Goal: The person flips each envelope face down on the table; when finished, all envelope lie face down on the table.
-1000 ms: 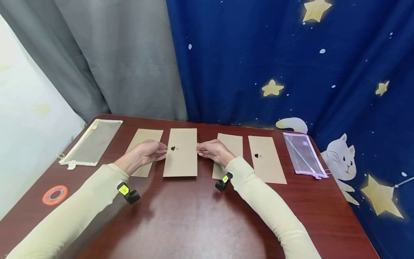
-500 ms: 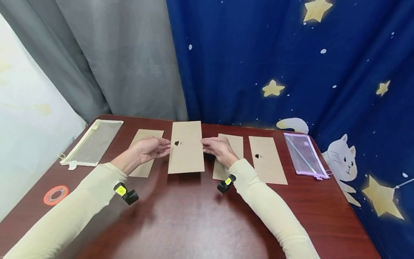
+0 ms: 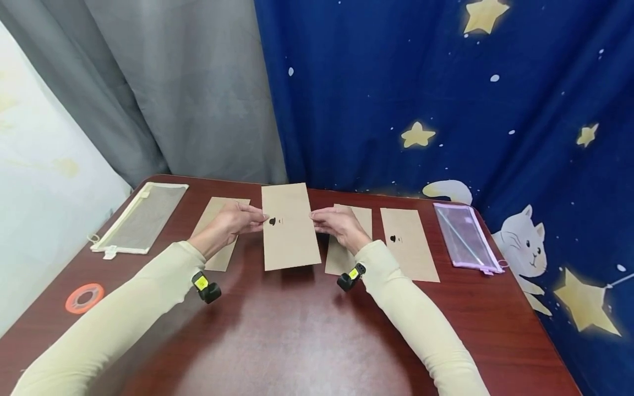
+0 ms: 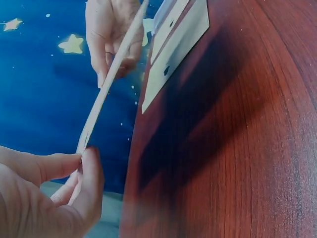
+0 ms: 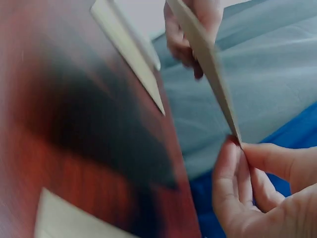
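1. Between the two hands, raised off the dark red-brown wood-grained table (image 3: pixel 277 335), is a tan rectangular paper piece (image 3: pixel 292 242) with a small black hat-like print; whether it is an envelope or plain card, I cannot tell.
2. At its left edge, the left hand (image 3: pixel 235 221) pinches it between thumb and fingertips.
3. At its opposite edge, the right hand (image 3: pixel 342 224) pinches it likewise, thumb against fingers.
4. Below the left hand, and partly hidden by it, lies one flat tan paper rectangle (image 3: pixel 221 257); farther left lies a cream-edged translucent mesh pouch (image 3: pixel 143 220), with an orange ring-shaped roll (image 3: pixel 85 298) nearer the person.
5. Under the right hand lies a second tan rectangle (image 3: pixel 338 259), then a printed tan rectangle (image 3: pixel 410 247) to its right, and beyond that a lilac-edged mesh pouch (image 3: pixel 465 236) with a thin pale stick inside.
6. Judging by the two-edged hold, the step in hand is handling the piece aloft; the next move seems to call for matched, light pinches, so the paper neither bows nor slips.
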Demonstrator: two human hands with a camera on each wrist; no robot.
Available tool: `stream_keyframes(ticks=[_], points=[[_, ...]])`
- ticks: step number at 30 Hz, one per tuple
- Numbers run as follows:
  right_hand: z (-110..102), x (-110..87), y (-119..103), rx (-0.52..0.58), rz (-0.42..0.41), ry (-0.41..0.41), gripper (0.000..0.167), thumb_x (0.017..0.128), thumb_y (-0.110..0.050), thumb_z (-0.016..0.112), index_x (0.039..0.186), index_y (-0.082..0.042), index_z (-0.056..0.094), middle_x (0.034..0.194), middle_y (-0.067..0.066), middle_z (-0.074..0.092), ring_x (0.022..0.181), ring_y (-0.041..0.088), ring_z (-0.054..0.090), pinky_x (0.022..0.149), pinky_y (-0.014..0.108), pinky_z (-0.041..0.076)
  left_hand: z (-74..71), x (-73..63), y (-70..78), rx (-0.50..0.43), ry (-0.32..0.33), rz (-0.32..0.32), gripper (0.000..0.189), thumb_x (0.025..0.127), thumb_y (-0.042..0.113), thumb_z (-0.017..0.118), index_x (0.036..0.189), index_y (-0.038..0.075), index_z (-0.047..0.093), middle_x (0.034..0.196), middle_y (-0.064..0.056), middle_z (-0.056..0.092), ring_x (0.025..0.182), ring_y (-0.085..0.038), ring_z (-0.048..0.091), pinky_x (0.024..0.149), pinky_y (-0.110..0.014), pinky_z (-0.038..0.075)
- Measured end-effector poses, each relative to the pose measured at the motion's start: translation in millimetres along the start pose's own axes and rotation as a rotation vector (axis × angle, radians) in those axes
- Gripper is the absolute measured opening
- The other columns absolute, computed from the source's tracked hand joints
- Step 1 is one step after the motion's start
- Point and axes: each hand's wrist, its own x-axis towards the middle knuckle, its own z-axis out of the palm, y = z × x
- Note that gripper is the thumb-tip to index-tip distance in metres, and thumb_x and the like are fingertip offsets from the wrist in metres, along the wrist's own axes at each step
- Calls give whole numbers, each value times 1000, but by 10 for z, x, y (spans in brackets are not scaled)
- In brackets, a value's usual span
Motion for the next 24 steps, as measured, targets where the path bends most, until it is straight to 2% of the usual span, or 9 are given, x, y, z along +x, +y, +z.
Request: stream_keyframes(ticks=[3,5,8,10,12,15,19,21,24], points=[[-18,21,-100,-149,-26,-14,23,89,3,70,112,8,73,82,4,73,66,10,67,82,34,64,-3,4,-2,-69,-9,-25,19,93,-8,64,112,-10,65,75,2,74,68,-5,73,77,-22,62],[-4,11,-188,-308,-79,-1,19,89,0,72,106,7,75,81,8,75,64,12,68,84,39,64,-2,9,-5,-116,-5,-42,12,92,-10,63,102,-5,68,75,1,74,68,-7,74,75,-22,62],[106,-64,-323,-677,-253,56,10,88,-7,75,90,1,80,73,6,73,59,9,63,66,28,62,5,12,-19,-174,4,-45,15,92,-12,62,92,1,70,76,1,74,70,-8,75,77,-22,62],[271,-186,-397,-921,-360,97,17,88,-15,77,76,-4,79,64,3,68,55,9,57,51,21,49,13,9,-28,-215,20,-41,17,92,-13,61,91,1,71,76,0,74,71,-8,75,78,-22,62],[470,-354,-416,-1127,-467,109,24,88,-23,78,69,-9,76,63,0,63,56,11,54,48,22,40,39,10,-24,-238,33,-35,18,92,-13,60,90,1,71,77,1,74,72,-7,75,78,-22,62],[798,-594,-344,-1389,-616,83,20,90,-27,76,78,-11,75,72,2,65,66,17,64,53,27,50,74,5,-2,-247,59,-22,21,93,-14,58,88,2,72,74,3,73,71,-5,73,78,-21,62],[1127,-699,-152,-1752,-806,237,12,94,-22,68,99,-17,77,87,5,69,78,18,68,59,28,57,96,-14,35,-188,97,-9,30,93,-8,58,76,11,73,67,8,71,67,0,69,69,-16,61],[1231,-683,-76,-1854,-852,323,15,95,-19,64,99,-21,78,86,4,68,76,16,66,57,25,56,95,-27,45,-153,122,-12,34,92,-4,60,69,17,72,63,11,69,60,3,64,61,-12,56],[1308,-637,-9,-1924,-899,414,17,95,-19,62,95,-25,78,84,1,68,74,14,64,56,23,52,95,-47,55,-140,150,-24,37,91,-1,62,63,22,70,57,14,65,50,4,55,51,-10,48]])
